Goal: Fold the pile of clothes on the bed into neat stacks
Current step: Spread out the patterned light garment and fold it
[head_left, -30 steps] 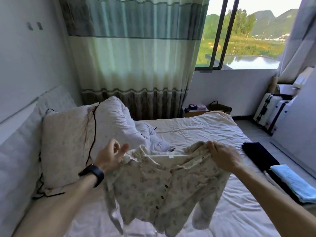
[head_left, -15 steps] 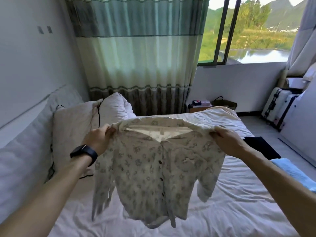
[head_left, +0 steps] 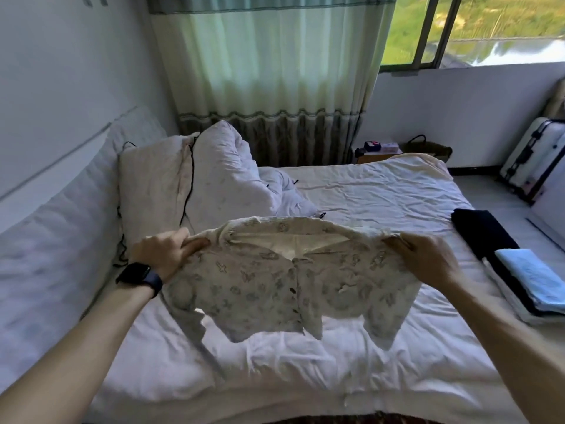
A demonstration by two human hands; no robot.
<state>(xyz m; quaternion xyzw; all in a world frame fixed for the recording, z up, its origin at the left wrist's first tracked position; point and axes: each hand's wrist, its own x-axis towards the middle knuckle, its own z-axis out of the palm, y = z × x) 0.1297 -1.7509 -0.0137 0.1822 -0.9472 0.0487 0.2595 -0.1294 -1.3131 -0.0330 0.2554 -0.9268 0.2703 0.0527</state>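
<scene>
Above the near half of the bed (head_left: 367, 194), both hands held a pale printed shirt (head_left: 260, 289) in the air. The left hand (head_left: 166, 250), at the shirt's nine o'clock, pinched one shoulder between thumb and curled fingers, and a dark watch (head_left: 139, 278) sat on that wrist. The right hand (head_left: 425, 260), at the shirt's three o'clock, gripped the other shoulder with its fingers curled over bunched cloth.

Between the hands the collar was pulled wide, showing the plain inner lining. The body hung toward six o'clock with the button line running down its middle. A sleeve drooped below each hand; whether either cuff touched the rumpled white sheet could not be told.

At the shirt's eleven o'clock two pillows (head_left: 226, 175) leaned on the padded headboard, with a black cable (head_left: 189, 179) running between them. Past the right hand, at three o'clock, a folded dark garment (head_left: 480, 234) lay near the bed's edge. Just beside it, at its five o'clock, was a stack topped by a folded light blue piece (head_left: 532, 276).

Farther out, a striped green curtain (head_left: 269, 71) hung at twelve o'clock and a window (head_left: 458, 26) stood at one o'clock. A low bedside table (head_left: 379, 151) and a basket (head_left: 428, 148) sat beyond the bed's far corner. A white suitcase (head_left: 532, 160) stood by the wall at two o'clock.
</scene>
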